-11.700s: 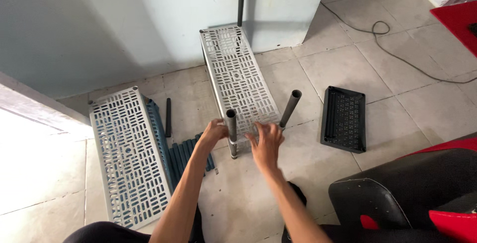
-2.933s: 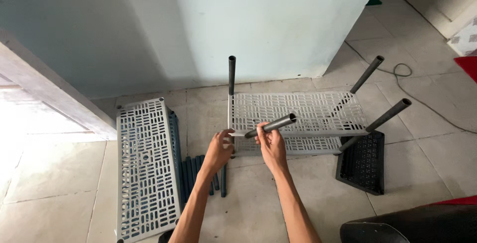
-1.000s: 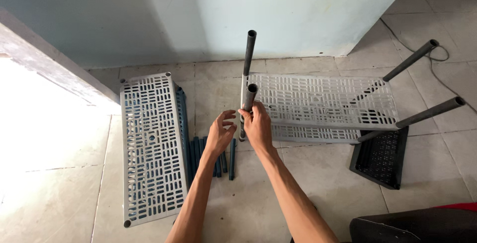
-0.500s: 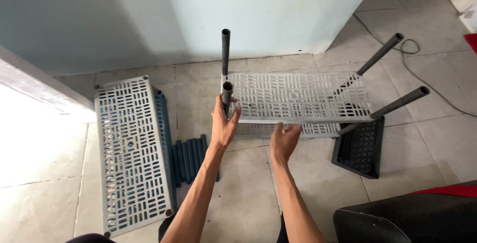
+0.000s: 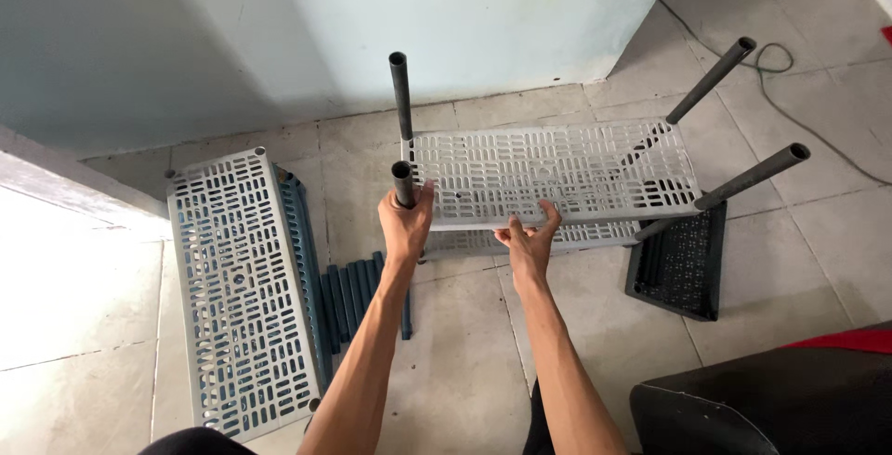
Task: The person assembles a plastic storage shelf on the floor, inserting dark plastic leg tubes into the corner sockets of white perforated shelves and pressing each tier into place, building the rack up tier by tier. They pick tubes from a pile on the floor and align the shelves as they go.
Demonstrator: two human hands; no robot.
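A pale slotted shelf panel [image 5: 557, 171] with four dark tube legs stands on the tiled floor [image 5: 465, 371], left hand [image 5: 406, 223] closed around the near-left leg [image 5: 402, 184], right hand [image 5: 528, 241] clasping the near edge, seemingly seating the leg; pressing it home likely comes next.

The slotted shelf panel [image 5: 557, 171] is light grey, pierced with rows of short oblong holes, and its four tubes [image 5: 401, 94] are dark grey. A second panel [image 5: 243, 288] bears the same pale grey slot pattern over a blue-grey edge. The loose tubes [image 5: 353, 290] beside it are dark blue-grey. The perforated tray [image 5: 678, 264] is black. The floor tiles [image 5: 455, 362] are pale beige-grey; the wall [image 5: 465, 9] is pale blue-green.
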